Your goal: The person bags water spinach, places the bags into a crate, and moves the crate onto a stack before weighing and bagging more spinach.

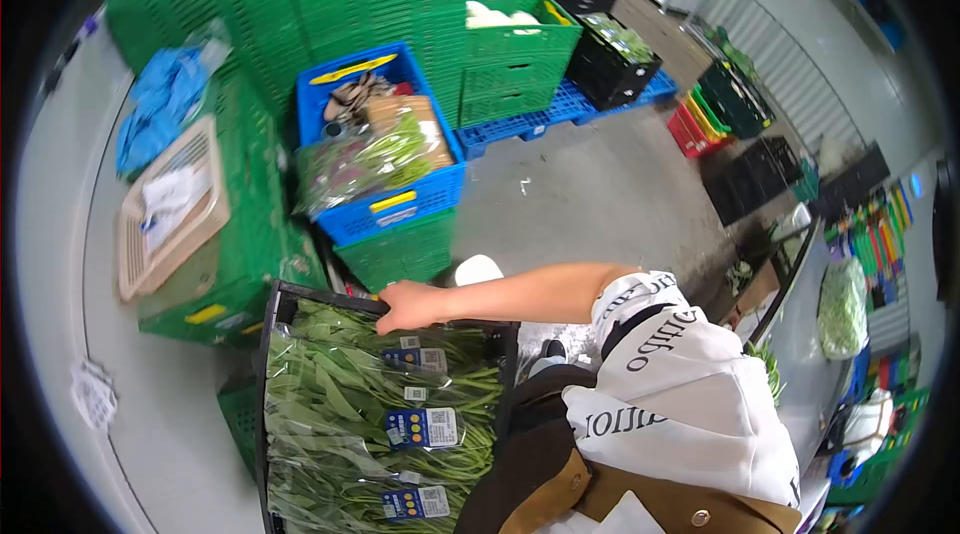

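My right hand (412, 308) reaches across from the right, its fingers closed over the far rim of a black crate (325, 296). Inside the crate lie leafy green vegetables in clear bags (340, 414) with blue and white labels (422, 428). The crate is close against my dark and brown apron (540, 494). My left hand is out of view.
Beyond the crate, a blue crate (375, 219) holding bagged greens and a cardboard piece sits on a green crate (405, 254). At left, a beige basket (135, 244) and blue plastic (160, 109) rest on green crates. Blue pallets (500, 136) carry crates; a metal table (800, 384) stands right.
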A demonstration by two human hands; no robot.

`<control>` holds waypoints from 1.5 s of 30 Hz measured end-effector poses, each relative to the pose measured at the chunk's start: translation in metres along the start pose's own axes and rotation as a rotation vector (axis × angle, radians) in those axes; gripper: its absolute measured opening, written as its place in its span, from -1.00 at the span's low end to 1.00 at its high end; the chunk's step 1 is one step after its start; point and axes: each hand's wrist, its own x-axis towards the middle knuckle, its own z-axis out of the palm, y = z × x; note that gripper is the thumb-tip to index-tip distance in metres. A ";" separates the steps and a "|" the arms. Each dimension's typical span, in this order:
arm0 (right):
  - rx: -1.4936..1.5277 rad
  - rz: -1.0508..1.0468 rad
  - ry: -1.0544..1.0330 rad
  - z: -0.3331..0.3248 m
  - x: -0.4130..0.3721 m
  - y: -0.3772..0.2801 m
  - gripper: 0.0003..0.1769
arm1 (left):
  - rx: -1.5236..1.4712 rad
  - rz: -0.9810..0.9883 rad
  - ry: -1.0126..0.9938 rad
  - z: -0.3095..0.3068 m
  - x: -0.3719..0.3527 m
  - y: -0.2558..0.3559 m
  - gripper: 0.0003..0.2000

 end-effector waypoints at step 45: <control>1.188 0.422 1.591 -0.594 -0.504 0.572 -0.93 | 0.407 0.192 -1.641 0.920 -0.802 0.121 -0.88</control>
